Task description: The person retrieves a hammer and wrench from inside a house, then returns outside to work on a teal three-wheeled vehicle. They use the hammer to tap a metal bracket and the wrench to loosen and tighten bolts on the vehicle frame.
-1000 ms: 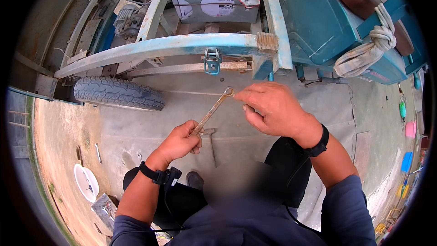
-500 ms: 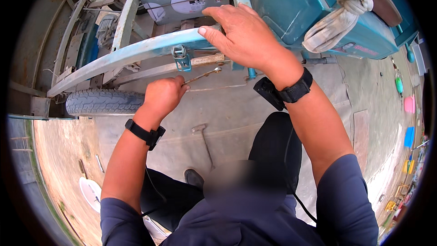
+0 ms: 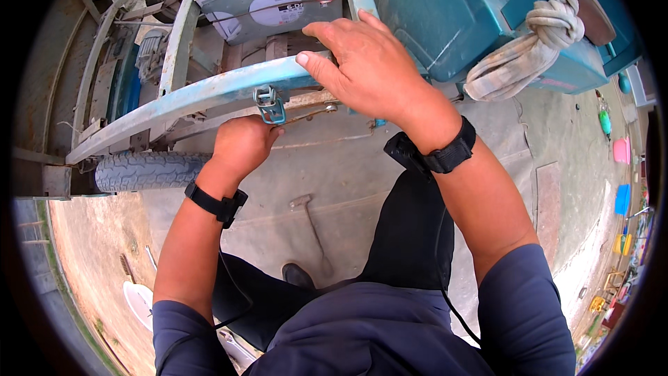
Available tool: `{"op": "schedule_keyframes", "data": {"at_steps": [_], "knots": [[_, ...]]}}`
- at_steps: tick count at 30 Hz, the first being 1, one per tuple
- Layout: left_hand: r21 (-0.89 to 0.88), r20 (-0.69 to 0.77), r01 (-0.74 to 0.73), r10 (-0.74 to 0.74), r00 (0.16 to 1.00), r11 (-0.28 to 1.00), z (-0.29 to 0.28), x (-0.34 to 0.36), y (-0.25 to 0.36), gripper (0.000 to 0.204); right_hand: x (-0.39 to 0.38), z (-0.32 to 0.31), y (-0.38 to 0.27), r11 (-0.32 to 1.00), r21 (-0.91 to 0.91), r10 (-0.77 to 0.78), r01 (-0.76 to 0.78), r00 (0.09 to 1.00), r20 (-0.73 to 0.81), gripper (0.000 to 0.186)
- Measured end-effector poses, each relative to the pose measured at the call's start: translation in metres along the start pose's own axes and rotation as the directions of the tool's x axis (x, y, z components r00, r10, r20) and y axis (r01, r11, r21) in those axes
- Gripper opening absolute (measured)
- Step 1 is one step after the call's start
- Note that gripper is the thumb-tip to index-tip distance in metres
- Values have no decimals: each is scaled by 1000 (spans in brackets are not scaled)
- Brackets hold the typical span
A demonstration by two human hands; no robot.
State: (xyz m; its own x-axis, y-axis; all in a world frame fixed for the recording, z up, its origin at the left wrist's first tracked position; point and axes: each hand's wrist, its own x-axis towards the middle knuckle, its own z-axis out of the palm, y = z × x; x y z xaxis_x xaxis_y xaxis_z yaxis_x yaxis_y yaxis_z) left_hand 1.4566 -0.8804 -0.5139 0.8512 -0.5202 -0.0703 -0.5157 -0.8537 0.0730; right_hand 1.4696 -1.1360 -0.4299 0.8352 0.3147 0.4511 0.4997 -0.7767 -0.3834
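Observation:
My left hand (image 3: 243, 145) is closed around a slim metal wrench (image 3: 307, 116), whose ring-shaped end reaches right beneath the frame. That end lies close to a rusty bar under the pale blue metal rail (image 3: 202, 88); whether it sits on a bolt I cannot tell. Above the wrench, a blue latch (image 3: 268, 104) hangs from the rail. My right hand (image 3: 372, 69) lies over the rail's right end, thumb and fingers apart, holding nothing. Its palm side is hidden.
A black tyre (image 3: 153, 171) sits left of my left hand. Behind the rail rests a grey box (image 3: 271, 7); at right stands a teal seat base (image 3: 445, 21) with a knotted cloth (image 3: 529, 45). A hammer (image 3: 313, 226) lies on the ground before my legs.
The view has shifted slightly. My left hand and the wrench sit a little further up and closer to the rail. My right hand stays on the rail.

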Motion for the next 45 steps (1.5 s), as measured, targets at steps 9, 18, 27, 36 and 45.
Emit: {"op": "schedule_keyframes", "data": {"at_steps": [9, 18, 27, 36, 45], "knots": [[-64, -16, 22, -23, 1000, 998, 19, 4, -17, 33, 1, 0, -1, 1000, 9, 8, -8, 1000, 1, 45], [-41, -175, -59, 51, 983, 997, -2, 13, -9, 27, 0, 5, 2, 1000, 0, -14, 14, 999, -45, 37], [-93, 5, 76, -76, 997, 993, 19, 10, -24, 26, 1, 5, 0, 1000, 19, -4, 5, 997, -71, 35], [-177, -9, 78, -80, 997, 981, 30, 11, -28, 25, 0, 2, -1, 1000, -14, -10, 9, 998, -56, 33], [-109, 148, 27, -11, 989, 994, 33, 36, -33, 25, 2, -2, -6, 1000, -7, 28, -28, 1000, 11, 33]]}}
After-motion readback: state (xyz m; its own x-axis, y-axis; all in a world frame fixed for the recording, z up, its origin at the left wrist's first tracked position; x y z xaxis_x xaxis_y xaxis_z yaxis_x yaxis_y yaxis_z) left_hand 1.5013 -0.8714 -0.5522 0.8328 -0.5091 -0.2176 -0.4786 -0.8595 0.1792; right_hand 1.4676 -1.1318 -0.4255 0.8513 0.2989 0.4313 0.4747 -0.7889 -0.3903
